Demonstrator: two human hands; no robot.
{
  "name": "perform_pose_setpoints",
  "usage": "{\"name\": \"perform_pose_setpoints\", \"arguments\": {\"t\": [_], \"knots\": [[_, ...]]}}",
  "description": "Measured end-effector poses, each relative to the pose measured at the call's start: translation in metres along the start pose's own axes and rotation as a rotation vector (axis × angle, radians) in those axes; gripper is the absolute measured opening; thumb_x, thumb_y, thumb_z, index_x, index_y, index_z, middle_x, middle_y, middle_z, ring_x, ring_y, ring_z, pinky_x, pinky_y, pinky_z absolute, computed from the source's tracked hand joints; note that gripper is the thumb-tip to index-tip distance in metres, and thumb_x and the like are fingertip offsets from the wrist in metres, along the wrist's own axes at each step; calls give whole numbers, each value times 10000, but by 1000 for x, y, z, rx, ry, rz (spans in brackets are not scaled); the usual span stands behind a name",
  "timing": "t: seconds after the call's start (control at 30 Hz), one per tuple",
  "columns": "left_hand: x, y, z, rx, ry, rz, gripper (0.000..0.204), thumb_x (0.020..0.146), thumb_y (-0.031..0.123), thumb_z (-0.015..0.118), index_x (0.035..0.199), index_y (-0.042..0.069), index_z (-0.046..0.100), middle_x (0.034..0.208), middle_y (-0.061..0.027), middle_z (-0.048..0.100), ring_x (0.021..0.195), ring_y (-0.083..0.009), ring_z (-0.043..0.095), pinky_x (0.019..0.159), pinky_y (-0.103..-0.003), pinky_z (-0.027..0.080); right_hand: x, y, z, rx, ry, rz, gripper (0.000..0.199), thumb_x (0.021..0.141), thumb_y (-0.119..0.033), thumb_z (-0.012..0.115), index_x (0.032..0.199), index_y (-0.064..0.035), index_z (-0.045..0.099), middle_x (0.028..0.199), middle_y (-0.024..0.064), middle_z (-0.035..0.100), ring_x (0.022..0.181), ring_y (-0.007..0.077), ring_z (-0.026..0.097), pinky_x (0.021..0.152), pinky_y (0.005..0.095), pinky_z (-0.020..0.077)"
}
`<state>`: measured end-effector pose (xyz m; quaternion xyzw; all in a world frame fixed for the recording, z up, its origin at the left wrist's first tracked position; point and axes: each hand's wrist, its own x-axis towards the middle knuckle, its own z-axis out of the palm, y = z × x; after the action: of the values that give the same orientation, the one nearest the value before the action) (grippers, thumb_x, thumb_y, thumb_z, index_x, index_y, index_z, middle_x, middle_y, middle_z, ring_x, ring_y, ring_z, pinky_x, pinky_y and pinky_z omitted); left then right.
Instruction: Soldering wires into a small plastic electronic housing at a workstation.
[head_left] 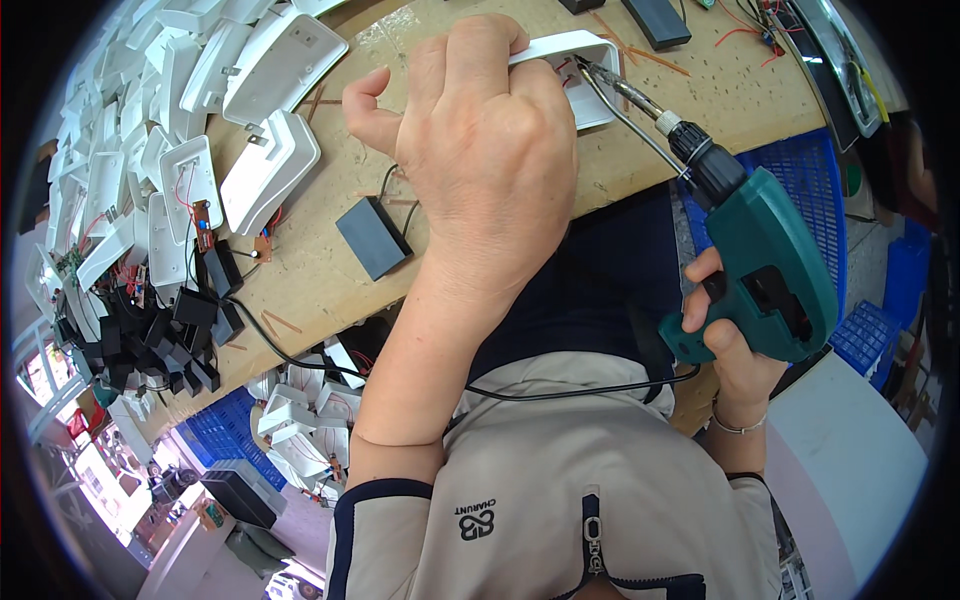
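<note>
Littering bench [310,245]: shells [270,172]; left grip [490,140] clamps casing [592,108]; right grip [738,350], soldering gun [770,250]; crate below [812,190]

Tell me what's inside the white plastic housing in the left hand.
Thin red wire shows inside the white plastic housing, near the dark tip of the green soldering gun; the left hand hides the housing's left part.

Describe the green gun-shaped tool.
The gun-shaped tool has a dark green, plastic-looking body, black collar, metal tip and thin metal tube alongside. Gripped by the right hand, it points to the upper left, its tip at the open white housing; contact is unclear. A black cord leaves its handle.
</note>
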<state>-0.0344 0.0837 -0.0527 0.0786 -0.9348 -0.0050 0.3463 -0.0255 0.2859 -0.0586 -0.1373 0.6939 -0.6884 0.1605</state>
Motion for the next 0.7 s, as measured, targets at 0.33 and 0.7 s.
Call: {"name": "perform_pose_setpoints", "arguments": {"t": [0.33, 0.7], "knots": [[1, -1, -1, 1, 18, 7, 66, 636, 118, 612, 598, 67, 598, 797, 10, 516, 781, -173, 491, 747, -367, 242, 2, -2, 0, -18, -22, 13, 622, 683, -279, 701, 1108, 75, 415, 872, 153, 538, 588, 118, 533, 510, 218, 425], [1, 0, -2, 9, 4, -12, 57, 648, 124, 600, 618, 76, 605, 811, 12, 517, 794, -170, 489, 771, -374, 232, -1, -6, -2, -104, -51, 28, 520, 694, -169, 678, 1089, 70, 438, 839, 140, 538, 606, 132, 534, 529, 237, 447]]}}
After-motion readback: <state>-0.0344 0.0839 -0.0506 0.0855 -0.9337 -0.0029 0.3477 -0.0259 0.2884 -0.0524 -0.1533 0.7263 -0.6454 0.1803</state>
